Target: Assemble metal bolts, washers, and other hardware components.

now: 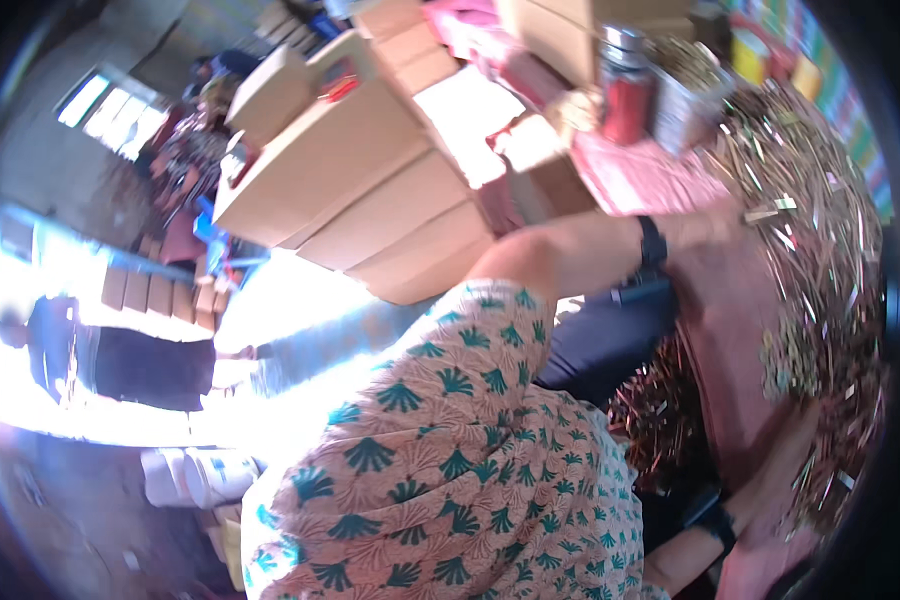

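Picking over large strip heap [832,290], right, seems step in hand; next move likely calls for light pinch. Nearest, one smaller strip heap [660,420]. Two hands at large one: right hand [794,440] nearer, left hand [718,224] farther; can't tell from here whether either grips. Far: one red flask [626,106], one plastic tub [682,122].

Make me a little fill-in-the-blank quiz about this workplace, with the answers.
The wide wristband near the bare left hand is coloured ____.
The smooth cloth cover beside the heap of thin brown strips is coloured ____.
The cylindrical, silver-capped flask has a ____ body.
The big rectangular tan boxes are made of ____.
Missing words: black; pink; red; cardboard.
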Demonstrator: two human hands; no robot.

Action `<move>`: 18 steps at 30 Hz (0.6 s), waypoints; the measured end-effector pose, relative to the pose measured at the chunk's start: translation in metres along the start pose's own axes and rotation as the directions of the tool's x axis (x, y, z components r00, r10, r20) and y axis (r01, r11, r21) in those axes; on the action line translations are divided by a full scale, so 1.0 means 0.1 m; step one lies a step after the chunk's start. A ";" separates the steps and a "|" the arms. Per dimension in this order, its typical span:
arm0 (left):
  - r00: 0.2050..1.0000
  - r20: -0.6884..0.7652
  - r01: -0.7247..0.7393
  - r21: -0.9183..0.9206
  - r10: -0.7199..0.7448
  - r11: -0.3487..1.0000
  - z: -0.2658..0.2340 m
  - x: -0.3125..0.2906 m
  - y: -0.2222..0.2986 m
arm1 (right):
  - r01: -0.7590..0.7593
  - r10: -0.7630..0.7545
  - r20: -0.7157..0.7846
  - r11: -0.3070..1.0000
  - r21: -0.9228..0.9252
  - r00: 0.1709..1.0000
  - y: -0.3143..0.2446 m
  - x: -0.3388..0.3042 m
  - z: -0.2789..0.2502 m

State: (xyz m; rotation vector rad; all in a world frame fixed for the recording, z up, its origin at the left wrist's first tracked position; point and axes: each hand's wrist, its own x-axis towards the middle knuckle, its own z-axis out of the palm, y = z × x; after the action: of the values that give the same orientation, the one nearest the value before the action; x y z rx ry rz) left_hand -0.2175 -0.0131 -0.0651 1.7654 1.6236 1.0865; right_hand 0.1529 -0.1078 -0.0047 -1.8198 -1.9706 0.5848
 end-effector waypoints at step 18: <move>0.827 0.556 0.548 -0.760 -0.088 0.351 -0.46 -1.39 0.99 | 0.473 -0.627 -0.238 0.740 -0.478 0.741 1.19 0.21 0.16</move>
State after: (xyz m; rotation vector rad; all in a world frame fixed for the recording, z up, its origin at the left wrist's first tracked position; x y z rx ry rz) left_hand -0.1943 -0.1716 0.0094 0.7568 0.7332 0.9704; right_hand 0.2416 -0.0791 -0.0833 -1.2516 -2.2859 -0.3673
